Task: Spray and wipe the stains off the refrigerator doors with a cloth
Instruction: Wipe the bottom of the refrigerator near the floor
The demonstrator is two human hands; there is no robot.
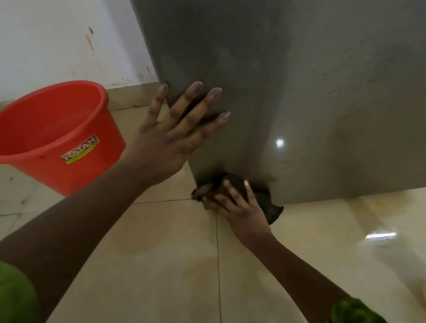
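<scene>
Wiping the bottom-left corner of the grey matte refrigerator door (pixel 302 66): the right hand (pixel 243 209) has its fingers curved over a dark crumpled cloth (pixel 268 205) and pins the wad against the door's lowest edge, just above the beige glossy tiled floor (pixel 139 267). The cloth is bunched, not spread, which likely puts more pressure on a small patch, useful for corner grime. The left hand (pixel 173 139) lies flat and wide on the same door higher up, fingers splayed on the face and thumb hooked past the left edge. It holds nothing. My read: it braces the door so it doesn't swing under the scrubbing, and it steadies a low, leaning posture. Faint smudges and a roundish mark show further right on the door, so I'd judge the job part done at best. A red plastic bucket (pixel 48 146) stands on the floor just left of the door, within the left arm's reach, apparently with water in it, probably for rinsing. No spray bottle in view. The floor under the door looks wet and stained, so drips are landing there and it is a slip risk. The white wall (pixel 24 37) behind carries a few streaks. Green sleeves (pixel 4 300) sit up near the elbows, clear of the wet work. The object at the lower right is too blurred to identify.
</scene>
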